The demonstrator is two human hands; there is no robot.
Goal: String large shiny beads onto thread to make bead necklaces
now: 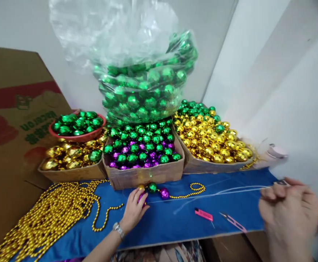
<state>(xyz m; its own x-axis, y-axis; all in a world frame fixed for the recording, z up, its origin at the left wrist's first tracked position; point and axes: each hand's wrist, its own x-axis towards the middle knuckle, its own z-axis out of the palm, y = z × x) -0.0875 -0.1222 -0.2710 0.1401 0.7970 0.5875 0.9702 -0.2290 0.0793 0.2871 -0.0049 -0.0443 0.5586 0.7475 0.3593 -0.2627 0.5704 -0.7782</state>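
My left hand (134, 208), with a watch at the wrist, is closed on a shiny purple bead that its fingers partly cover. Just beyond it, a green bead (152, 187) and another purple bead (165, 193) lie in a row, joined to a short gold bead chain (189, 194). At the right, my right hand (290, 209) is raised, somewhat blurred, its fingers closed on pale clear thread (238, 188). The thread stretches left from it across the blue cloth (172, 229). A dark object shows at the fingertips, too unclear to name.
Pink-handled thread snips (234, 222) and a small pink case (203, 214) lie up front. Many gold bead strands (52, 211) spread at left. Behind stand cardboard boxes (148, 176) of beads, a red bowl (77, 138) and a plastic bag (145, 87) of green beads.
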